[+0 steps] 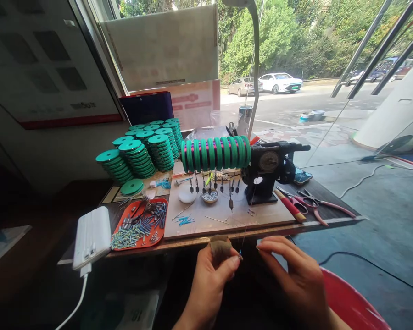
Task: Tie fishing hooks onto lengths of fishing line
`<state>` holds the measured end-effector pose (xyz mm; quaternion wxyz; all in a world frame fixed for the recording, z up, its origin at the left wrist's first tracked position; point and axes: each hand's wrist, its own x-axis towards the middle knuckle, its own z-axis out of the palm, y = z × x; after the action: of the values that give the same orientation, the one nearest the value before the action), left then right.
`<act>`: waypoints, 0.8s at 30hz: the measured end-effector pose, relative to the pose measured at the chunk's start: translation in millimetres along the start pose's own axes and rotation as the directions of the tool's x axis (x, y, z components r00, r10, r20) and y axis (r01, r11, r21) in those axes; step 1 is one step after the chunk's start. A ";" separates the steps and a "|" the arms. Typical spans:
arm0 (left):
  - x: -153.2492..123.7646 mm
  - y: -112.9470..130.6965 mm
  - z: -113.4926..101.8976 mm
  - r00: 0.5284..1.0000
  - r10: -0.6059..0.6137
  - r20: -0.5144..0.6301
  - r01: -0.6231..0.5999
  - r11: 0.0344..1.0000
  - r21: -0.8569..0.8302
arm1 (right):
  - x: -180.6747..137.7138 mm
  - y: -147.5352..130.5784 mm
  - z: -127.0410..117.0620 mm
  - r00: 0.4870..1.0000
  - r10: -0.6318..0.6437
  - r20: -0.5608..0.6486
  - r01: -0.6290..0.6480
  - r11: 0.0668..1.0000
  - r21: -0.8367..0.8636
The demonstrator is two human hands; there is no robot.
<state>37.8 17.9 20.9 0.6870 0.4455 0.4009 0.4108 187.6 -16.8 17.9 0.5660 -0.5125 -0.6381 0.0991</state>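
In front of the bench edge, my left hand (213,275) is closed, with thumb and forefinger pinching a thin line (244,233) near a tiny blue bit. A brownish wrap (220,247) covers one of its fingers. Just to the right, my right hand (292,266) has its fingertips drawn together; whatever they hold is too small to make out. Beyond both hands, a black winding machine (270,162) carries a row of green spools (215,153). Small dark weights (231,204) dangle beneath the spools.
An orange tray (165,206) of small parts and a white power bank (91,236) are at left, before stacked green spools (134,158). A bowl of beads (210,196) stands on the board (199,229). Scissors (301,204) and pliers (333,208) lie right. A red basin (347,302) is beside me.
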 end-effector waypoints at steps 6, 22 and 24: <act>1.3 4.8 3.0 0.993 0.107 -0.045 -0.097 0.978 0.185 | 19.1 -4.7 -4.3 0.922 0.262 0.286 -0.289 0.956 0.055; 8.5 7.3 0.7 0.937 0.349 -0.008 -0.304 0.827 0.473 | 85.3 -5.6 6.6 0.526 0.185 0.830 0.063 0.965 -0.255; 11.9 4.3 -0.2 0.965 0.260 -0.042 -0.230 0.909 0.349 | 80.2 -7.1 9.7 0.557 0.183 0.810 0.126 0.945 -0.301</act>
<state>40.8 30.0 22.7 0.5243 0.5861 0.4364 0.4372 189.0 45.8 69.5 0.1048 -0.5013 -0.8271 0.2314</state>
